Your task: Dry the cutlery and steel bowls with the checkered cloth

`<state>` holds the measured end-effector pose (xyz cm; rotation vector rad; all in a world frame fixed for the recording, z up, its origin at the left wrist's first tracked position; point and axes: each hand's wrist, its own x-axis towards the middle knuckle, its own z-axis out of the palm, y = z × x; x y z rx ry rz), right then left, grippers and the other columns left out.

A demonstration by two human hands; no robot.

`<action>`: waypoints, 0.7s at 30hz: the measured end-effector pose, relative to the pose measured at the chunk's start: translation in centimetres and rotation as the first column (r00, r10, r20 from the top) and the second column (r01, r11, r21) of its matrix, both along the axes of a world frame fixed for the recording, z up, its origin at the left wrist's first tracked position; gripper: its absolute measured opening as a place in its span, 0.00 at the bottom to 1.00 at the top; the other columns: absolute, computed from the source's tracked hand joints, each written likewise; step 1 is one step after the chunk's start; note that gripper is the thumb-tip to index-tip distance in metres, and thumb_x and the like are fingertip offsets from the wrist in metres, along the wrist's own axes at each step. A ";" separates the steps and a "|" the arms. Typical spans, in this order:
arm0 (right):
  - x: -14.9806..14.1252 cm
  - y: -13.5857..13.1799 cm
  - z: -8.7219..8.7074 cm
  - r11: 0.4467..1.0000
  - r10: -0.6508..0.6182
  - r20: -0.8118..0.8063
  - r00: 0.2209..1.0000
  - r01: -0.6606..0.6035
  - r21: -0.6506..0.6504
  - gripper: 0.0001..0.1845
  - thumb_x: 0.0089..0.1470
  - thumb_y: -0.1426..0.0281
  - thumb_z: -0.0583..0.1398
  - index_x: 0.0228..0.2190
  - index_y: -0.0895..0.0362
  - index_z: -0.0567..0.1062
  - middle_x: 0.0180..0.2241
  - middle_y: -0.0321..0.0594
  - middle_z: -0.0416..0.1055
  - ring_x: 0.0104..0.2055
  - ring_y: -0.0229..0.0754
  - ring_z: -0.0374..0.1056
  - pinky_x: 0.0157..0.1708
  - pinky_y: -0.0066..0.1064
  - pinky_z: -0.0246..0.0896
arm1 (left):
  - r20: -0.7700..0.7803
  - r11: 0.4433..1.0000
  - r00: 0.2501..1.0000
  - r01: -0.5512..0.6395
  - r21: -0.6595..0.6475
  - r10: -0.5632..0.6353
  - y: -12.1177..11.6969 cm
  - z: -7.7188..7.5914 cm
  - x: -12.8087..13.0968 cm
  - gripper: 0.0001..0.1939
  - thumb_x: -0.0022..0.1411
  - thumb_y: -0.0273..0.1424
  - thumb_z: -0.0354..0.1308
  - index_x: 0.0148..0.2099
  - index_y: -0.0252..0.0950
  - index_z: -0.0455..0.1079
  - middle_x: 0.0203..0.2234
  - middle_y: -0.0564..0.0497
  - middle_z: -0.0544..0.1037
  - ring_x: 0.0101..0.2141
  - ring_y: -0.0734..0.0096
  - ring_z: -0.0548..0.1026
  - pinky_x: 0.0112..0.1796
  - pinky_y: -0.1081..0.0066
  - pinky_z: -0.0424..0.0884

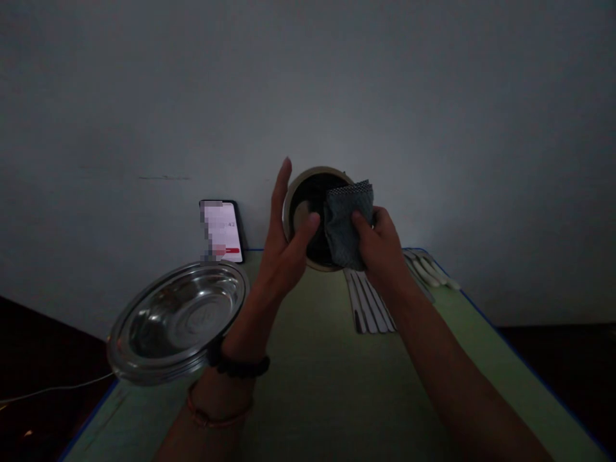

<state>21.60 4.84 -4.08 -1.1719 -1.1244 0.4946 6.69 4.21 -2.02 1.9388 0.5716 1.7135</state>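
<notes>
A round bowl (pixel 315 256) with a pale rim and a dark inside is held up over the table, its opening turned towards me. My left hand (pixel 287 247) grips its left side, thumb over the inside and a finger stretched up along the outer edge. Pinched in my right hand (pixel 385 247) is a folded grey-blue cloth (pixel 347 224) with a checked edge. The cloth lies against the right part of the bowl's opening and hides that side of it. How far it reaches inside I cannot tell.
Stacked-looking steel basins (pixel 178 314) stand at the table's left edge. A lit phone (pixel 224 231) leans against the wall behind them. Several flat metal utensils (pixel 368 308) lie beneath my right hand; white-handled cutlery (pixel 430 269) lies farther right. The green table (pixel 317 385) meets the wall.
</notes>
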 end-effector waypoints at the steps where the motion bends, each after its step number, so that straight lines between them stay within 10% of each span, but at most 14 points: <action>1: 0.0 -0.2 0.3 1.000 -0.022 0.032 0.999 0.022 0.000 0.15 0.52 0.58 0.55 0.36 0.56 0.65 0.37 0.43 0.69 0.40 0.44 0.65 0.39 0.40 0.61 | -0.005 1.000 1.000 -0.007 -0.008 0.007 0.1 -0.1 -0.2 0.27 0.63 0.37 0.53 0.62 0.49 0.51 0.63 0.55 0.55 0.61 0.61 0.55 0.62 0.59 0.48; 12: 0.3 -1.8 1.8 0.963 -0.228 0.483 0.845 0.124 0.239 0.08 0.52 0.68 0.56 0.35 0.57 0.66 0.37 0.44 0.68 0.41 0.43 0.65 0.42 0.39 0.60 | -0.024 0.901 0.921 0.375 -0.218 -0.390 0.9 0.2 -2.3 0.29 0.54 0.28 0.60 0.58 0.46 0.61 0.56 0.54 0.68 0.57 0.53 0.63 0.59 0.56 0.55; 21: 0.4 -1.1 1.5 0.972 -0.202 0.260 0.944 0.161 0.169 0.07 0.54 0.65 0.55 0.33 0.55 0.66 0.33 0.39 0.67 0.37 0.41 0.63 0.39 0.38 0.59 | 0.087 0.988 0.993 0.087 -0.125 -0.077 0.3 0.1 -0.8 0.26 0.62 0.38 0.55 0.61 0.45 0.57 0.58 0.51 0.65 0.59 0.48 0.59 0.57 0.50 0.56</action>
